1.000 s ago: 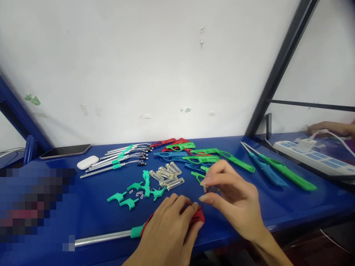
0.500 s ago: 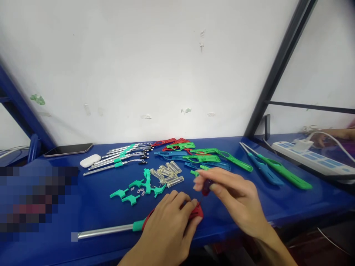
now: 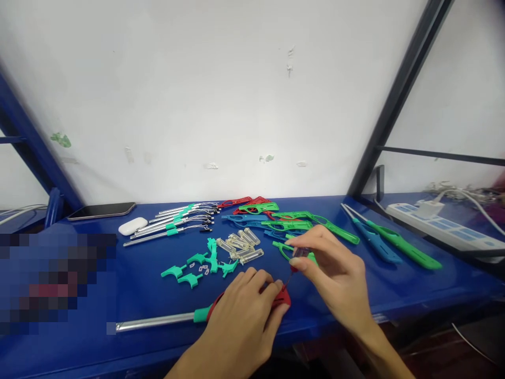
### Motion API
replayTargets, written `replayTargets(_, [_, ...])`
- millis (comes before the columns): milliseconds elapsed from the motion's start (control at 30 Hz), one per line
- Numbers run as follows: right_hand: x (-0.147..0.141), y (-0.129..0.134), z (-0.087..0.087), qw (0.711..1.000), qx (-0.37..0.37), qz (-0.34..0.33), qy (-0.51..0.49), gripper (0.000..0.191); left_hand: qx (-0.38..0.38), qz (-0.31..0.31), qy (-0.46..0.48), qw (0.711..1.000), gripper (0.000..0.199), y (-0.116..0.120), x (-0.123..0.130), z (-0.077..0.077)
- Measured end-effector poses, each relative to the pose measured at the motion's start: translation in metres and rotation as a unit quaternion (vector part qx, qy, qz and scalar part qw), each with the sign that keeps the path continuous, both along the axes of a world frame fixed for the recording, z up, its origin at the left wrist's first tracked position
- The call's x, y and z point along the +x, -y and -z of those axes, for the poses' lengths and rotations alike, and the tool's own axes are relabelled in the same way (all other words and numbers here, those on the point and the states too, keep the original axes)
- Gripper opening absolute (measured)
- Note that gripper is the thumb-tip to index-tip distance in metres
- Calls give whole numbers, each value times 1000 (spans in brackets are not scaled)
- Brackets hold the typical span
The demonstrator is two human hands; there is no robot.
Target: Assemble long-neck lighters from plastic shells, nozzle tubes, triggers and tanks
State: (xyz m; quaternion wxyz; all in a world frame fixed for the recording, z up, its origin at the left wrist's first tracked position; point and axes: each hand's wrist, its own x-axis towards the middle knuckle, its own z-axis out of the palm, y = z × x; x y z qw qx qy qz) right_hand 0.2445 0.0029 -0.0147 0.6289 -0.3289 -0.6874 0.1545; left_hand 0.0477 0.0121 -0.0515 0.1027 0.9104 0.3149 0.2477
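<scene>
A red long-necked lighter [image 3: 282, 298] lies at the front of the blue table, its metal tube pointing left. My left hand [image 3: 248, 316] is closed over its handle and covers most of it. In my right hand [image 3: 331, 268] a small screwdriver [image 3: 293, 268] is pinched between thumb and fingers, tilted, its thin shaft reaching down to the handle's right end. The tip itself is too small to make out. Just beyond lie turquoise triggers [image 3: 190, 279] and clear fuel tanks [image 3: 251, 256].
Several metal lighter tubes with wires [image 3: 153, 237] lie at the back left, near a white case [image 3: 133, 226] and a phone [image 3: 101, 211]. Red, blue and green handle shells [image 3: 287, 225] are piled mid-back. Two assembled lighters [image 3: 406, 246] and a power strip [image 3: 445, 226] lie right.
My right hand has turned about the screwdriver, and its fingers have shifted on the screwdriver's handle. My left hand keeps its hold on the lighter. The whole view has shifted slightly.
</scene>
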Motion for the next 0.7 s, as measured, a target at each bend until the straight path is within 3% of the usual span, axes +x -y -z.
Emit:
replayTargets(200, [-1, 3, 0, 998, -34, -46, 0, 26, 6, -3, 0, 1000, 24, 1, 1, 2])
replayTargets(400, [1, 7, -1, 999, -6, 24, 46, 29, 3, -2, -3, 1000, 21, 1, 1, 0])
replayTargets(500, [3, 9, -1, 997, -45, -26, 53, 35, 0, -4, -4, 1000, 22, 0, 1, -1])
replayTargets(567, [3, 8, 0, 998, -37, -35, 28, 28, -1, -3, -6, 1000, 21, 0, 1, -1])
replayTargets(700, [-2, 8, 1, 998, -18, 51, 12, 20, -2, -5, -7, 1000, 22, 2, 1, -1])
